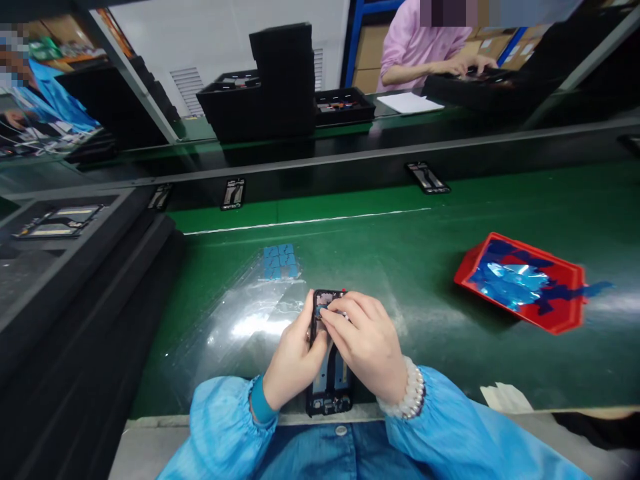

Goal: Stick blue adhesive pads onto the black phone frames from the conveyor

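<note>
A black phone frame [330, 380] lies at the near edge of the green bench, its inner side facing up. My left hand [295, 353] grips its left side, the thumb reaching over the frame. Above the frame's upper part, my right hand [367, 340] has thumb and fingers pinched at a small blue piece [321, 310], partly covered by the fingertips. A sheet of blue stickers [280, 261] on clear film lies just beyond my hands, to the left.
A red bin [560, 320] with blue film scraps stands on the right. Several phone frames [233, 194] lie along the bench's far side. Black foam trays [145, 247] are stacked at left. Across the bench, a person in pink [405, 47] handles a black tray.
</note>
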The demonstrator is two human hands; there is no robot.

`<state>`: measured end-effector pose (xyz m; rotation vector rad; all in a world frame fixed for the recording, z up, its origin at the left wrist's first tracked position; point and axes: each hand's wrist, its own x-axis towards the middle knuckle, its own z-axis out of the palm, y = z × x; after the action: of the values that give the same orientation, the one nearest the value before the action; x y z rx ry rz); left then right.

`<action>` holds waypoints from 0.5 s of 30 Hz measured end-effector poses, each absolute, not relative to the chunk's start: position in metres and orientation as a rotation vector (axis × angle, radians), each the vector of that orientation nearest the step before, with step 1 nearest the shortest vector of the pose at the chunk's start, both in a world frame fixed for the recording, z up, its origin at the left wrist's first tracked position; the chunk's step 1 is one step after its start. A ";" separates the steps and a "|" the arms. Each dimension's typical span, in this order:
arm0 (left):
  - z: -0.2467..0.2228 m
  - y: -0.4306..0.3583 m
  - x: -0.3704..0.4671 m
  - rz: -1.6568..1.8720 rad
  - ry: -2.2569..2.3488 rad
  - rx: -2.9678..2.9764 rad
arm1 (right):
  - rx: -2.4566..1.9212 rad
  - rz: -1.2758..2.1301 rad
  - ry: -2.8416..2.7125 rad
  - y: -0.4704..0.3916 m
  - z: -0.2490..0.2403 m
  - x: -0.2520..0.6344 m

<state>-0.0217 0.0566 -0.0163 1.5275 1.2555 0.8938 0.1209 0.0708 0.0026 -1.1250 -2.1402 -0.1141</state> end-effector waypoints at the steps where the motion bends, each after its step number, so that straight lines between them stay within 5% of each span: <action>1: -0.016 0.056 -0.021 0.890 1.259 1.548 | -1.113 -0.144 -2.164 0.072 0.004 0.121; 9: -0.017 0.053 -0.020 0.873 1.271 1.662 | -0.984 -0.267 -2.286 0.080 0.006 0.120; 15: -0.019 0.054 -0.015 0.962 1.254 1.493 | -1.253 -0.049 -2.012 0.077 -0.004 0.108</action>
<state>-0.0146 0.0539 -0.0194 1.4931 1.2535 0.9617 0.1078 0.0770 -0.0036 -1.2532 -2.0125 -0.0489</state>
